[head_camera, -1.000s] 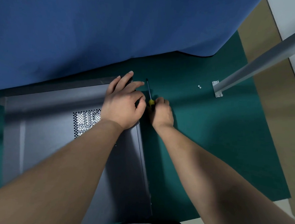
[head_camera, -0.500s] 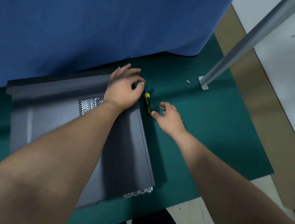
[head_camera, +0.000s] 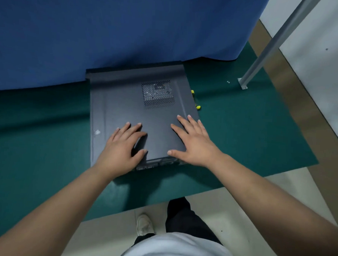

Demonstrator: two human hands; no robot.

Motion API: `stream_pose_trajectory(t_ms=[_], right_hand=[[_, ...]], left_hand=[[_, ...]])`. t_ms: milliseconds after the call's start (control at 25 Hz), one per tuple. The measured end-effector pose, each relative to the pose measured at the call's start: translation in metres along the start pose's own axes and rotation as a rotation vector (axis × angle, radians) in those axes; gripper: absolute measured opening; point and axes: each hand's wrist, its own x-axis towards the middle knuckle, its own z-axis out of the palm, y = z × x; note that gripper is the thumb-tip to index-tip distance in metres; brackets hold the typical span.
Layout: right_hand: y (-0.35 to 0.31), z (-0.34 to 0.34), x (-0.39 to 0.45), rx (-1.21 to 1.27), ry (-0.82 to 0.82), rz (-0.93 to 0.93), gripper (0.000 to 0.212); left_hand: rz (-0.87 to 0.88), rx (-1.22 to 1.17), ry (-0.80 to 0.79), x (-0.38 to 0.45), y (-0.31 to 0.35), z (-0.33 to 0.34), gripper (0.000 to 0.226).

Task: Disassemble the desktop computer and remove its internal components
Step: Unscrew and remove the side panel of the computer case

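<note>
Fingers of left hand (head_camera: 122, 149) and right hand (head_camera: 194, 142) flat, spread on case (head_camera: 126, 106) panel, frame centre. Panel on; internals untouched; screwdriver (head_camera: 197, 106) beside.

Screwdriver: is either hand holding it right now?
No. The screwdriver lies on the green mat beside the case, while the left hand and right hand rest flat on the side panel.

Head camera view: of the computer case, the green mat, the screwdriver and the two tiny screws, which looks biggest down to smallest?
1. Green mat
2. Computer case
3. Screwdriver, mostly hidden behind the case, so its full size is unsure
4. Two screws, alike in size
</note>
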Motion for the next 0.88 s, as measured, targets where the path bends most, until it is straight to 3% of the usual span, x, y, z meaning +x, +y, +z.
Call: stream_pose_trajectory(t_ms=[200, 360, 560, 880], right_hand=[[-0.013, 0.011, -0.006, -0.244, -0.051, -0.037, 0.11], [-0.005, 0.008, 0.003, -0.308, -0.068, 0.041, 0.112], [-0.001, 0.027, 0.005, -0.397, 0.05, 0.048, 0.113], [0.002, 0.038, 0.002, -0.477, 0.116, 0.005, 0.108]], left_hand=[[0.01, 0.186, -0.131, -0.03, -0.022, -0.001, 0.094], [-0.146, 0.38, -0.131, -0.018, -0.02, 0.009, 0.111], [-0.178, 0.502, -0.03, -0.019, -0.023, 0.024, 0.119], [-0.137, 0.534, 0.041, -0.026, -0.023, 0.033, 0.112]])
